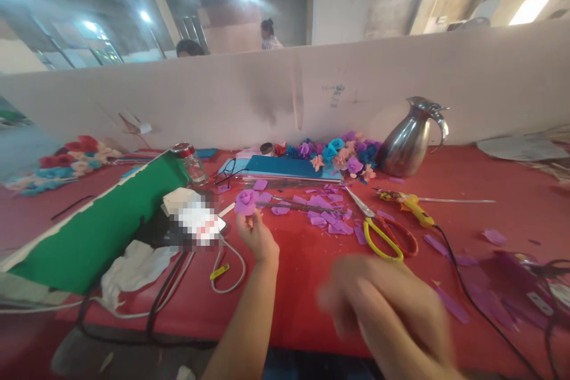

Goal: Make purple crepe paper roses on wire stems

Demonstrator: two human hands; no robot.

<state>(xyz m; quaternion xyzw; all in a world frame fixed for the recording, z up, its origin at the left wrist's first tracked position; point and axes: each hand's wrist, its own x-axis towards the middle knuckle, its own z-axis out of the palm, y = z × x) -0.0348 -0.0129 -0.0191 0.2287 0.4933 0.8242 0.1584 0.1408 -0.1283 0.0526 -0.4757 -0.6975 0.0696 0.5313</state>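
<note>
My left hand [257,238] is closed around the base of a purple paper rose [246,202], holding it bloom up above the red table. Thin dark stems [303,205] lie just behind it, among loose purple paper petals [330,218]. Closer to me, my right hand [387,303] is smeared by motion. Its fingers look curled, but their tips are hidden, so whether it grips anything cannot be told. Scissors [378,237] with yellow and red handles rest beyond that hand. To their right lies a yellow glue gun [416,209] with a clear stick in it and a black cord.
A metal jug [407,139] stands at the back right, beside bunched paper flowers [345,154]. Blue sheets [291,167] lie at the back. On the left are a green panel [95,228], a glass jar [192,166], crumpled paper [136,270] and cables. A low wall [200,101] closes the far side.
</note>
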